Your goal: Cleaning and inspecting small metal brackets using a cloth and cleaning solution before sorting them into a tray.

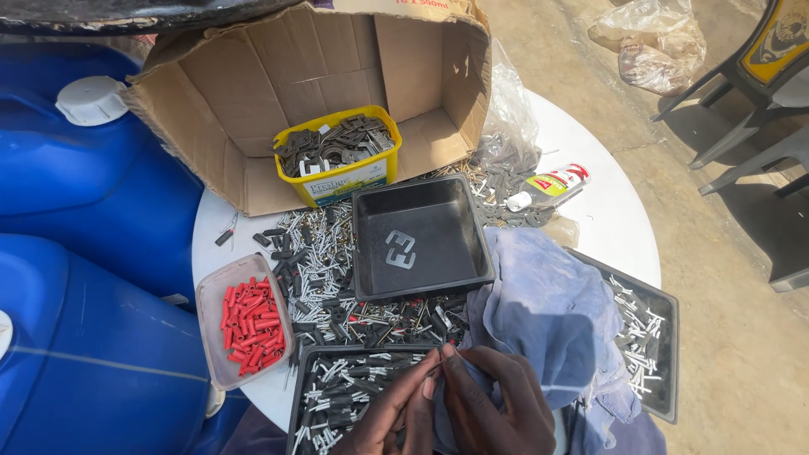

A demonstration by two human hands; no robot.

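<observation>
Both hands (455, 404) pinch 1 thin metal pin (436, 366) over a black tray (302, 396).

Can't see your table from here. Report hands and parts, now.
Left hand and right hand pinching a small thin part together. Over black tray of small parts. Blue cloth crowding right side.
</observation>
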